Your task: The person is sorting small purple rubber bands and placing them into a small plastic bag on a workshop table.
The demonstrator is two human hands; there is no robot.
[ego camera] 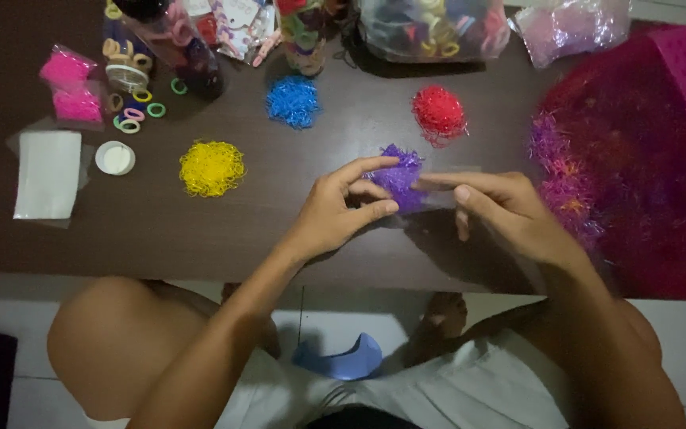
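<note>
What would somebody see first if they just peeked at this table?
Probably the purple clump of tiny elastic bands in the middle, pinched between the left hand and right hand. Then the bright yellow clump, blue clump and red clump on the dark table beyond it.

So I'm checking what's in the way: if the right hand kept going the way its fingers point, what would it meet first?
The right hand points left across the table, its fingertips already at the purple pile of small bands. Just beyond are the left hand's fingers, though depth is hard to judge.
</note>
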